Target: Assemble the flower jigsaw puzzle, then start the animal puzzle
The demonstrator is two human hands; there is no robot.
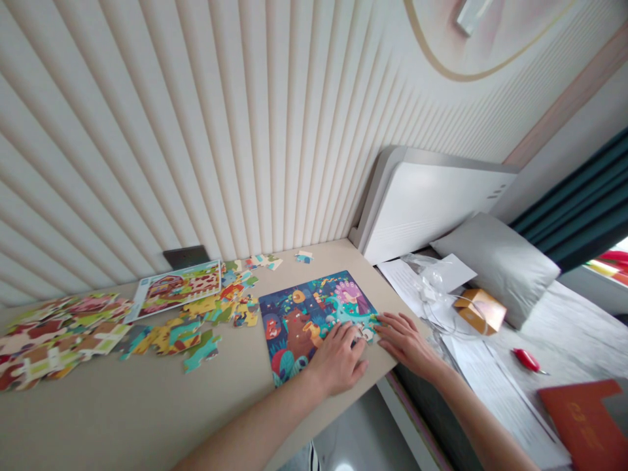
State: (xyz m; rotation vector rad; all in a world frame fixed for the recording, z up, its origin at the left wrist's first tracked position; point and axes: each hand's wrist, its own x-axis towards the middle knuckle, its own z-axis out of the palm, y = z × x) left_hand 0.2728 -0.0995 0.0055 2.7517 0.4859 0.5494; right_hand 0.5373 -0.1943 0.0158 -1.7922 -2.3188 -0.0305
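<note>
A colourful jigsaw puzzle with animals on a dark blue ground lies on the beige tabletop, mostly joined. My left hand rests on its lower right part, fingers bent a little and apart, covering some of the picture. At the puzzle's right edge, my right hand lies with its fingers stretched out and the fingertips touching the border. A pale patch shows between the two hands; whether it is a gap or a loose piece I cannot make out.
Loose puzzle pieces are heaped on the left, with more yellow pieces beside them. A picture card leans over the heap. One piece lies near the wall. Right of the table, a bed holds papers, an orange box and a pillow.
</note>
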